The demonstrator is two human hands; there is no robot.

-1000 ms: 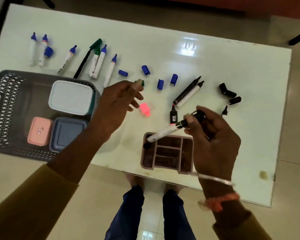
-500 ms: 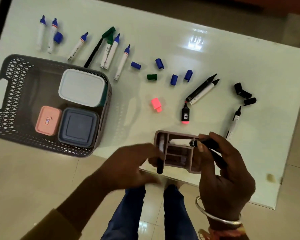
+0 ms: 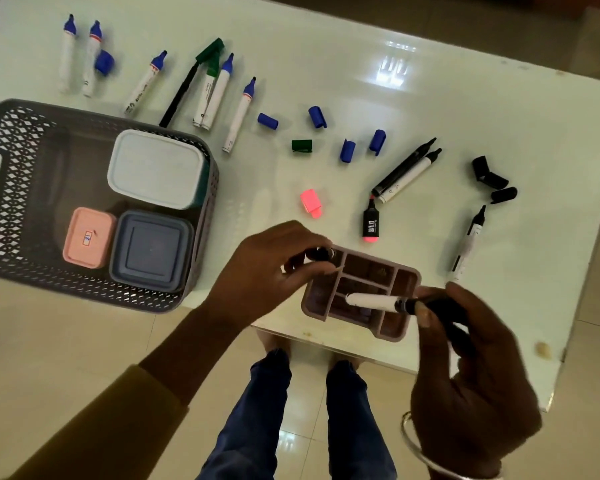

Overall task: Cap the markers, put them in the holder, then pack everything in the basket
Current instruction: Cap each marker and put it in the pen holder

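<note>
Both arms reach in from the bottom, sleeves pulled up past the wrists. Left hand (image 3: 271,271) is palm-down with fingers curled, thumb and forefinger pinched on something small and dark. Right hand (image 3: 465,368) sits lower, back toward the camera, bangle on the wrist, grip closed around a marker (image 3: 374,302) held sideways.

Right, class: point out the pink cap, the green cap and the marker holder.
pink cap (image 3: 310,200), head view, on its wide body.
green cap (image 3: 301,145), head view, on its middle.
marker holder (image 3: 410,274), head view, on its far right rim.
</note>
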